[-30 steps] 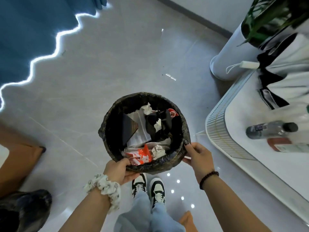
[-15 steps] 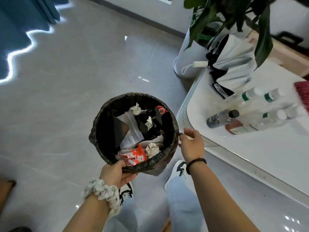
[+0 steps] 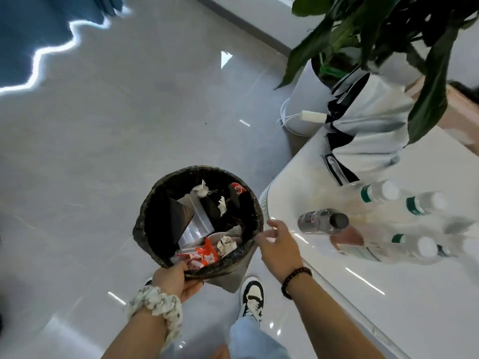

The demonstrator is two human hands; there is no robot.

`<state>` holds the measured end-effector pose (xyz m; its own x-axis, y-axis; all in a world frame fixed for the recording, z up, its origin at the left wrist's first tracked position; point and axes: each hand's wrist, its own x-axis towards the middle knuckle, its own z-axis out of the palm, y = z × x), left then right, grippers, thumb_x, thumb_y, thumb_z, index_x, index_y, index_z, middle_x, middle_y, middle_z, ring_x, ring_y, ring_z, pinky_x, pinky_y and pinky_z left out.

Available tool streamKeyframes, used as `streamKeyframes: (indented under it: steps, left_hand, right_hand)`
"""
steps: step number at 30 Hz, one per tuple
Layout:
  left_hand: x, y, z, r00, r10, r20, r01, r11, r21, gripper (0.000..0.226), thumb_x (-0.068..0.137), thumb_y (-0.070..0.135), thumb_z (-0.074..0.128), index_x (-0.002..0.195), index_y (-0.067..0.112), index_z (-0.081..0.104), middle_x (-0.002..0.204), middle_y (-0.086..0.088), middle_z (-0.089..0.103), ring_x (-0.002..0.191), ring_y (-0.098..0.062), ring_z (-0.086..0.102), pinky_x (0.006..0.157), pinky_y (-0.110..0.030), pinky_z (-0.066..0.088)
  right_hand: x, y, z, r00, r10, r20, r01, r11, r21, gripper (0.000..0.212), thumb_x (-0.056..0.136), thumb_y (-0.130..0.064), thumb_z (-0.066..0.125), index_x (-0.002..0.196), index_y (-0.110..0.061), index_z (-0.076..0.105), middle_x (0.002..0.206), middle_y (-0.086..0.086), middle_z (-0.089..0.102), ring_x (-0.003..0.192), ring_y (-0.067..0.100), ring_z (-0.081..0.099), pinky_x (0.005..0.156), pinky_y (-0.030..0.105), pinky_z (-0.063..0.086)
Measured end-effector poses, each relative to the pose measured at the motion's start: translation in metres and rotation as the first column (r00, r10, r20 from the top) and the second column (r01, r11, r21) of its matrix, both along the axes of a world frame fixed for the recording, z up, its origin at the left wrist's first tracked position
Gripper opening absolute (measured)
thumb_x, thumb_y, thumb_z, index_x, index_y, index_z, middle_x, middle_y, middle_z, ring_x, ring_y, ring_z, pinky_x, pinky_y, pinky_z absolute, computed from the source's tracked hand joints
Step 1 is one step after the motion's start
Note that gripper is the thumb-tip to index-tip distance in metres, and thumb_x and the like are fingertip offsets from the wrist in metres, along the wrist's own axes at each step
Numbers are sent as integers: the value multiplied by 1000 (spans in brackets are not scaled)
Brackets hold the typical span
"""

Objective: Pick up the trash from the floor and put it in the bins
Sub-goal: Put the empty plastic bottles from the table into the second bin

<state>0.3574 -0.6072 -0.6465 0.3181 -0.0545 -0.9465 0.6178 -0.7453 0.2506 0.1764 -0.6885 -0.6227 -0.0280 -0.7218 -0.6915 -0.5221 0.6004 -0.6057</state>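
A round bin (image 3: 153, 216) lined with a black bag hangs over the grey floor. Inside lie crumpled paper (image 3: 200, 190), a clear plastic piece (image 3: 198, 224), a dark card and an orange-and-white wrapper (image 3: 204, 256). My left hand (image 3: 177, 279) grips the near rim of the bin, thumb over the edge, a white scrunchie on the wrist. My right hand (image 3: 278, 246) hovers just off the bin's right rim with fingers loosely spread, holding nothing, a dark bead bracelet on the wrist.
A white table (image 3: 388, 294) fills the right side, bearing several plastic bottles (image 3: 322, 224) and a white-and-black bag (image 3: 363, 141). A potted plant in a white pot (image 3: 302, 99) stands behind it. Blue curtains (image 3: 31, 29) hang at the far left. My shoes (image 3: 251, 299) are below the bin.
My right hand has let go of the bin's rim and opened beside it. The left hand alone still holds the bin. The view has swung right toward the table.
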Motion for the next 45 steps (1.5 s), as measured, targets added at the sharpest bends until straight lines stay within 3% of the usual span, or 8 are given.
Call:
streamKeyframes:
  steps: [12,16,22,30,34,38,42,45]
  left_hand:
    - [11,-20,-77,996,85,-5,-85,996,-12,8,87,4,56,80,-1,56,69,-18,62,45,-24,60,36,-24,50]
    - [44,-40,-152,995,93,-26,-94,994,-48,9,88,4,54,79,5,55,70,-16,62,60,-28,58,40,-26,52]
    - [81,-55,-268,997,78,-18,-79,995,-62,14,88,3,50,74,5,52,39,-4,59,32,-15,57,36,-25,51]
    - [66,-29,-355,998,68,18,-66,994,-89,7,88,7,49,83,6,53,72,-11,60,56,-21,61,48,-24,52]
    - [59,-23,-350,997,57,-59,-62,995,-74,30,83,24,58,106,7,49,83,-9,63,57,-19,68,59,-29,51]
    - [70,-14,-315,987,143,76,-150,984,93,105,56,48,72,140,5,28,139,-20,39,125,-39,44,101,-49,40]
    - [88,-8,-252,965,262,28,-263,965,18,74,74,31,70,135,-1,43,130,-20,48,105,-31,53,88,-41,46]
    - [111,7,-194,949,312,35,-311,949,-47,12,89,16,56,89,3,58,88,-14,53,66,-24,51,75,-39,47]
  right_hand:
    - [68,-27,-109,927,-373,45,319,844,432,27,82,6,49,97,-12,62,87,14,65,84,34,64,78,53,55]
    - [103,-45,-191,908,-416,52,358,835,418,27,83,3,46,92,-17,63,92,14,67,87,37,65,73,57,56]
    - [142,-51,-303,900,-435,27,390,831,396,30,81,-3,51,104,-16,63,102,15,66,92,38,64,68,56,57]
    - [129,-25,-375,890,-454,23,418,838,350,24,90,-3,48,85,-25,55,105,11,63,94,33,64,65,45,58]
    - [126,-27,-367,927,-375,17,340,858,386,24,87,-3,55,104,-20,55,118,15,61,100,33,63,68,45,57]
    - [131,-22,-318,958,-154,-240,232,909,346,69,81,-27,66,137,-5,34,133,16,48,119,34,50,94,37,42]
    - [152,-4,-256,977,37,-209,25,958,284,41,82,-23,62,118,-7,52,120,12,56,103,29,54,90,33,45]
    - [191,8,-195,991,133,-31,-121,959,256,16,84,-13,57,100,-10,58,96,6,59,92,25,55,85,35,46]
